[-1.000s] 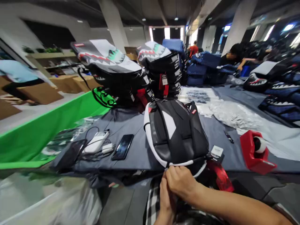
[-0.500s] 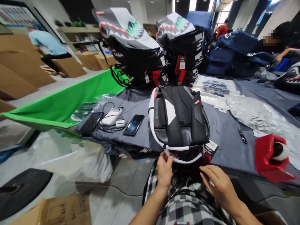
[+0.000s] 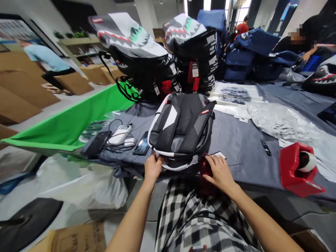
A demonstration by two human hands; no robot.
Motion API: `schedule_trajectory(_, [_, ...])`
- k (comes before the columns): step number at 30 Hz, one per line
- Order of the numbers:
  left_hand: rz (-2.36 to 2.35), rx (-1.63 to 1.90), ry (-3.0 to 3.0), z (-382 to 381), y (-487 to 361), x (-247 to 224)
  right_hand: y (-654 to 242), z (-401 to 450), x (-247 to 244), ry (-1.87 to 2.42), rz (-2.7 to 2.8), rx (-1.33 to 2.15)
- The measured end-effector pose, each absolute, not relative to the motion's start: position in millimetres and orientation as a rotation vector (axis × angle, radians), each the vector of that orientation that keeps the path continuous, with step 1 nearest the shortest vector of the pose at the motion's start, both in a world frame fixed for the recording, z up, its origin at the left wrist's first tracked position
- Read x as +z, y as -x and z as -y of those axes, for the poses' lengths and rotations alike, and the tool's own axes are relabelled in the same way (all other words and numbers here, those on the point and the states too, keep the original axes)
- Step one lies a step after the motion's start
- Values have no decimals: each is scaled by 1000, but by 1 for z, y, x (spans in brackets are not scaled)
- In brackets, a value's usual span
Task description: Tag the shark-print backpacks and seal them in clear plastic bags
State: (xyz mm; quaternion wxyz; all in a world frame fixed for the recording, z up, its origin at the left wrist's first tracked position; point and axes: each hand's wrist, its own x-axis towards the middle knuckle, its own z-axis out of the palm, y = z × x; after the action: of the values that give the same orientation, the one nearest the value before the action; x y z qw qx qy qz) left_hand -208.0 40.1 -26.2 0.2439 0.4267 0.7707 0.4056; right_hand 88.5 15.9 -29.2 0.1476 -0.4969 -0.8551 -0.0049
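A black backpack (image 3: 183,126) with white edging lies on the cloth-covered table, its shoulder straps facing up. My left hand (image 3: 153,169) is closed on its near left corner, thumb and fingers pinching the edge by the white trim. At the near right corner is my right hand (image 3: 219,173), fingers stretched out and thumb apart. It rests against a dark red ribbon (image 3: 206,168) there, and its fingertips are partly hidden. A white-and-black hang tag (image 3: 219,154) shows just beyond those fingers. A black phone (image 3: 141,143) lies left of the backpack, partly covered by it.
Stacked shark-print backpacks (image 3: 133,38) stand behind. A white charger with cables (image 3: 120,134) is at left, beside a green fabric bin (image 3: 65,129). To the right are a black pen (image 3: 266,147), a red tape dispenser (image 3: 291,168) and plastic bags (image 3: 283,120). Other people work farther off.
The backpack has shifted left in view and now overlaps the phone. My right hand has moved up and left to the backpack's near right corner, its fingers spreading. My left hand keeps its hold.
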Motion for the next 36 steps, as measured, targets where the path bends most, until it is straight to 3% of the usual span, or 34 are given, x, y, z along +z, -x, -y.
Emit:
schedule_trajectory(4, [-2199,1430,-1200,-11,197,-35,-96,0,-35,1242,2534,30])
schedule_trajectory(7, [-2256,1757,-1777,23,162,-39,-106,13,-34,1134,2416,131])
schedule_trajectory(11, [-1852,1334,-2513,28,119,-34,-105,-12,-32,1230,2202,211])
schedule_trajectory(18, [-1781,1328,-1795,1,130,-30,-101,-26,-27,1373,2501,548])
schedule_trajectory(24, [-1843,1053,-1691,3,140,-17,-83,-3,-8,1247,2169,76])
schedule_trajectory(30, [-1729,1452,-2437,24,123,-22,-36,-23,-23,1467,2048,844])
schedule_trajectory(34, [-1852,1173,-2780,26,117,-29,-19,-33,-39,1420,1524,1488])
schedule_trajectory(36, [-1932,1022,-2824,20,117,-33,-19,-33,-43,1386,1260,1623])
